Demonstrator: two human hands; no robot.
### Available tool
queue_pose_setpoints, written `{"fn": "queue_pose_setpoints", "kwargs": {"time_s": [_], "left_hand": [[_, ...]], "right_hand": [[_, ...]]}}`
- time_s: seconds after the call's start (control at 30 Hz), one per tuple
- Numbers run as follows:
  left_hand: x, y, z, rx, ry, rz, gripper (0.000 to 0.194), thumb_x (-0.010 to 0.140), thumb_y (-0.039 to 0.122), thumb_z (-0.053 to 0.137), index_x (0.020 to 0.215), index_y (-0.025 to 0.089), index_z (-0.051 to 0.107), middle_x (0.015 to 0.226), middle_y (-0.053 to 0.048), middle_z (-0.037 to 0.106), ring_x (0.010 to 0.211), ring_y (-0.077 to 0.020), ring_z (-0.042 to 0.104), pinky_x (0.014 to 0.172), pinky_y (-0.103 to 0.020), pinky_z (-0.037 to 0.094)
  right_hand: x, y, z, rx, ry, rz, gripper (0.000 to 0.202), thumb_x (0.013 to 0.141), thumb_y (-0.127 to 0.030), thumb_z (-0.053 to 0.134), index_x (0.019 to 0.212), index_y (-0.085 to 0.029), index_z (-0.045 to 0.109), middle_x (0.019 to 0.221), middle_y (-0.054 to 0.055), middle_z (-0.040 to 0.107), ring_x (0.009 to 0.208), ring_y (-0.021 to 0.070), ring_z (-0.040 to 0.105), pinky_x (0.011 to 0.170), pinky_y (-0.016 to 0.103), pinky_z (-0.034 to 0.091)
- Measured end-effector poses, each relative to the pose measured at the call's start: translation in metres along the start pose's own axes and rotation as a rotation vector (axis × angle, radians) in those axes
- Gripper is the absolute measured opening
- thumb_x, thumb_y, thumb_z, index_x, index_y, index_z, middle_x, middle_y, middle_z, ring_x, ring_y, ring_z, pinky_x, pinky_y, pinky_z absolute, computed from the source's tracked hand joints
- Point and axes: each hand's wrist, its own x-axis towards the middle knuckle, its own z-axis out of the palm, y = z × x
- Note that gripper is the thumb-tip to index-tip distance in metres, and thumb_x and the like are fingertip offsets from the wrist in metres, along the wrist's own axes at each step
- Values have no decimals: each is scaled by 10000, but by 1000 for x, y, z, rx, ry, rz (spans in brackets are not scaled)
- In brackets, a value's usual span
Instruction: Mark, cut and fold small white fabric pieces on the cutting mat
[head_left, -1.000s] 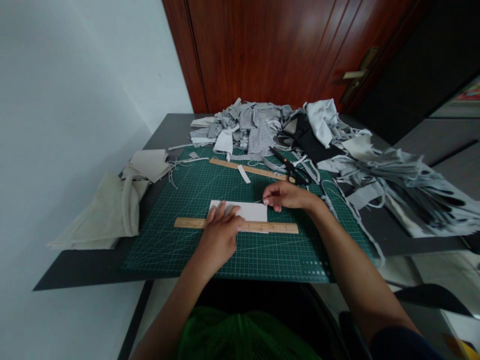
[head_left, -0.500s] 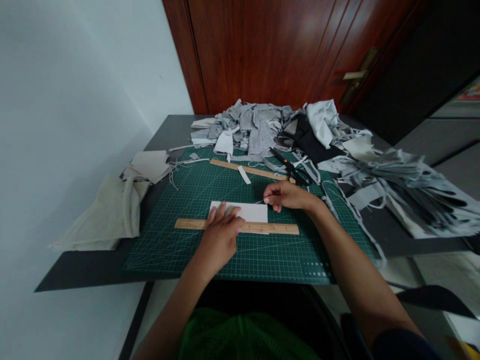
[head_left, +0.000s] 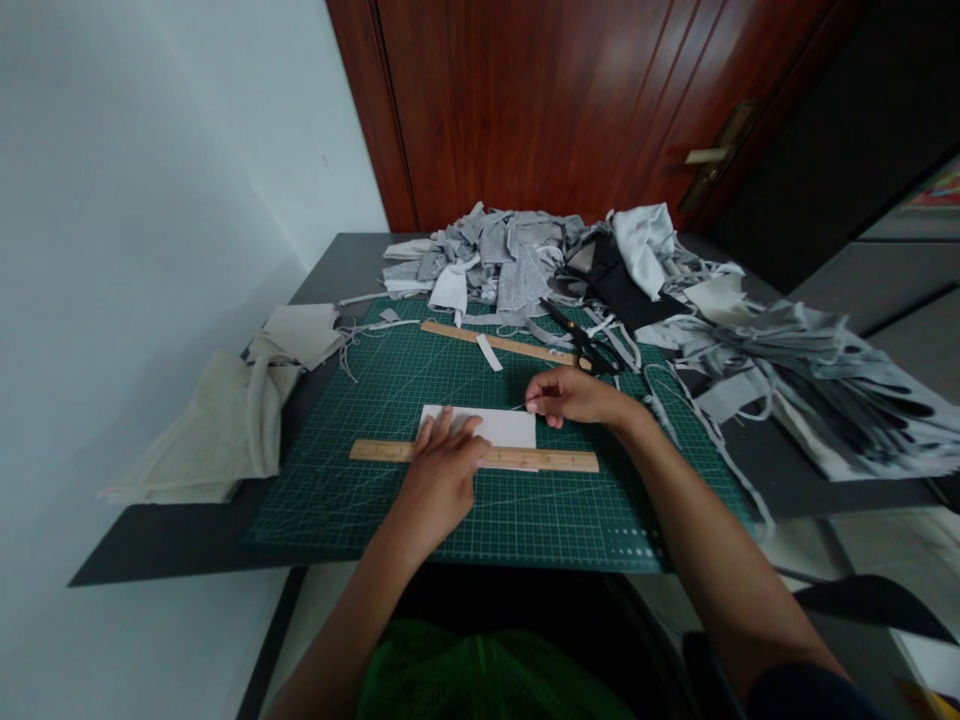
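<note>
My left hand (head_left: 444, 462) lies with fingers spread, pressing on a wooden ruler (head_left: 551, 460) and on the white rectangular piece (head_left: 506, 425) under it; I cannot tell whether that piece is paper or cloth. The ruler runs across the lower part of the piece. At the piece's upper right corner, my right hand (head_left: 566, 395) is closed in a pinch. A thin, needle-like object (head_left: 517, 407) pokes out leftward from its fingertips, too small to identify. All of this rests on a green cutting mat (head_left: 525, 515).
Behind are a second wooden ruler (head_left: 514, 345), a small white strip (head_left: 489, 352) and black scissors (head_left: 589, 350). Grey fabric scraps (head_left: 517, 265) are heaped at the back. Folded grey cloth (head_left: 840, 390) is stacked at the right, and beige cloth (head_left: 217, 430) lies at the left edge.
The whole view has shifted very slightly. Both hands, the ruler and the white piece keep practically the same places.
</note>
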Motion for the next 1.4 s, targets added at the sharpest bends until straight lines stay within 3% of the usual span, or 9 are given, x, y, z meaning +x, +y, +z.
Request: {"fn": "queue_pose_setpoints", "kwargs": {"time_s": [0.53,0.67,0.8,0.97,1.13,1.27,1.4], "left_hand": [[0,-1,1,-12,-6,-15,292,947,32,462,1047,222,660,1459,-47,602,1512,-349,352,1233,-635,270],[0,-2,2,-26,15,-7,304,947,35,463,1060,232,664,1454,-42,606,1511,-336,359,1234,-633,274],[0,-3,3,-18,24,0,312,935,23,474,1054,237,668,1452,-33,609,1510,-337,362,1229,-628,288],[0,-3,4,9,30,10,295,940,32,471,1055,225,661,1459,-39,605,1504,-360,365,1220,-648,287],[-1,-1,5,17,56,15,248,960,81,479,1047,232,655,1449,-37,609,1495,-359,379,1214,-654,294],[0,1,4,12,55,15,198,975,135,502,1034,232,663,1442,-46,613,1493,-360,380,1218,-656,281],[0,2,3,19,55,19,204,984,149,490,1034,230,671,1428,-52,618,1486,-352,390,1227,-646,270]], "right_hand": [[0,0,-1,-7,-13,4,308,810,-456,754,802,-172,635,567,-47,597,484,97,572,456,196,446],[0,0,-2,-23,113,-27,326,829,-490,739,820,-185,625,547,-36,602,472,121,593,450,219,458],[-1,-5,-6,70,295,-186,386,866,-559,718,824,-193,604,564,-18,628,494,137,619,497,246,481],[5,-6,-8,237,461,-256,470,771,-571,819,741,-218,510,562,-49,599,477,124,592,505,253,486],[12,-1,-4,403,371,-151,443,741,-544,850,866,-210,587,580,-59,594,465,121,571,465,246,483],[12,-2,1,455,234,-18,397,758,-496,859,836,-183,628,633,-25,623,552,107,594,552,245,562],[10,-3,2,517,188,-27,380,779,-476,842,845,-197,594,727,-21,622,610,102,585,535,224,533]]}}
